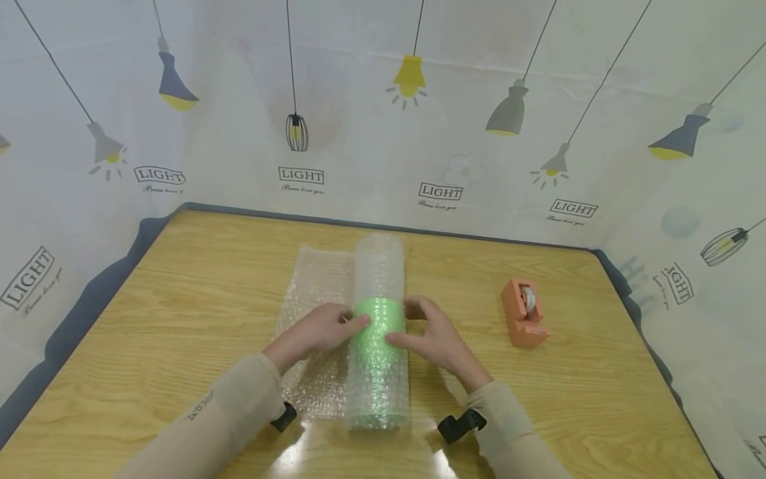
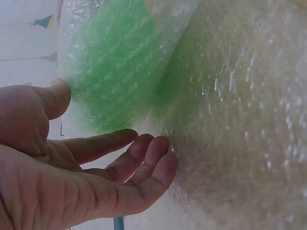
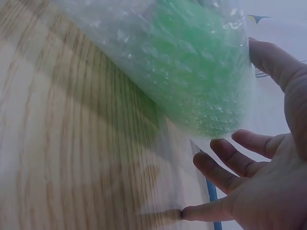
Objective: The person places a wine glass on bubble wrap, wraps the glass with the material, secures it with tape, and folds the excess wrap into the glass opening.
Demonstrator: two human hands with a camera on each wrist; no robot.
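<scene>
Bubble-wrap roll [image 1: 378, 392]: between the two hands, pointing away from the person; we see something green [image 1: 378, 352] inside but cannot tell what.
Left hand [image 1: 323, 327]: thumb on the roll, fingers loosely bent against its side, not clenched.
Right hand [image 1: 439, 338]: thumb on the roll, fingers spread down the opposite side, also unclenched; we judge that this two-sided touch keeps the roll steady.
Loose sheet [image 1: 317, 283]: bubble wrap beneath and beyond the left hand, seemingly laid flat to avoid bunching.
Tape dispenser [image 1: 513, 319]: orange, on the worktop [image 1: 598, 379] right of the right hand, probably within reach yet out of the way.
Wall cloth [image 1: 359, 80]: ahead of both hands; we read "LIGHT" in boxes, with script ending "love you".
Left sleeve [image 1: 239, 392]: dark lettering, illegible to us.
</scene>
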